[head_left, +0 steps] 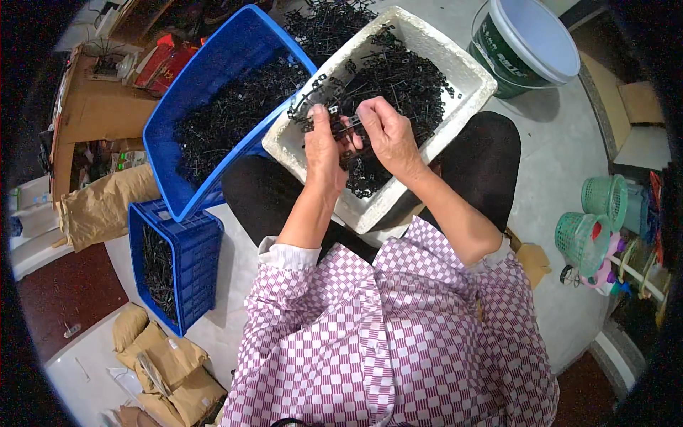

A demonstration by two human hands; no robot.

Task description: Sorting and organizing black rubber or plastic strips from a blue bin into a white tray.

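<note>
A white foam box (466, 114) rests across my lap, heaped with small black plastic pieces (402, 75), many with thin stems. Over its near left part, my left hand (326, 146) is closed around a few of these black pieces, some of which stick out past the thumb. Close beside it, the fingers of my right hand (388, 135) pinch a small black piece (353, 122) with a thin shiny stem. The two hands almost meet at that piece. Exactly how the pieces fit together is too small to make out.
A large blue bin (160, 135) of black pieces leans against the box's left side. Below it stands a blue crate (196, 263) with more pieces. A green-and-white bucket (509, 64) is at the far right. Brown paper sacks (167, 366) lie lower left; green baskets (580, 235) hang right.
</note>
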